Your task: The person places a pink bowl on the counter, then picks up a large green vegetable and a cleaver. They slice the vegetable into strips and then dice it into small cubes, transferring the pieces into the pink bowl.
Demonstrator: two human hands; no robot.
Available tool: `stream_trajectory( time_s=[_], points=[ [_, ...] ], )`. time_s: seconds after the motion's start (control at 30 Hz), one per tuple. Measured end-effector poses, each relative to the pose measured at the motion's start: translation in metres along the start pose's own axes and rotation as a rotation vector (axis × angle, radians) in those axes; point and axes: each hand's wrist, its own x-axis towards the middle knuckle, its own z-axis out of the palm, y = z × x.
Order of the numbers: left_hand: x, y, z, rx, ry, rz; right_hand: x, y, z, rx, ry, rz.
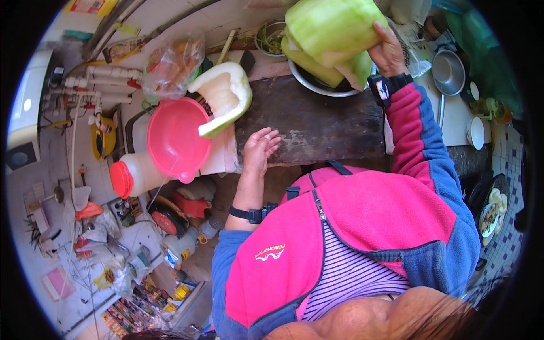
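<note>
My right hand grips the right side of a large peeled pale-green gourd piece, held above a metal basin. More peeled gourd pieces lie in that basin. My left hand holds nothing, its fingers apart and slightly curled, over the front left part of a dark wooden board. A hollowed, curved gourd piece with a thick white wall rests at the board's left edge, against a pink plastic basin.
A clear bag of food lies behind the pink basin, and a red-lidded jar lies in front of it. A bowl of greens stands at the back. A metal ladle and white bowl are on the right.
</note>
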Motion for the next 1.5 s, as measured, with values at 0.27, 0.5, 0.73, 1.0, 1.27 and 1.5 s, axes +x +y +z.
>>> stream_trajectory(
  time_s=[0.27,0.5,0.73,1.0,1.27,1.5],
  points=[
    [-0.036,-0.014,-0.016,-0.199,-0.067,0.133,-0.105,0.008,0.089,-1.003,-0.669,-0.240],
    [-0.038,-0.035,-0.017,-0.664,-0.233,0.082,-0.181,0.113,0.084,-1.426,-1.423,-0.349],
    [-0.019,-0.065,-0.017,-0.196,0.062,0.124,-0.207,0.090,0.013,-1.540,-1.120,-0.232],
    [-0.006,-0.067,-0.023,0.082,0.121,0.112,-0.258,-0.029,-0.107,-2.093,0.179,-0.020],
    [-0.022,-0.052,-0.025,0.906,0.228,0.589,-0.278,-0.025,-0.137,-2.240,0.301,0.392],
    [-0.054,-0.023,-0.010,1.579,-0.146,0.827,-0.288,-0.021,-0.134,-2.112,0.505,0.494]
  ],
)
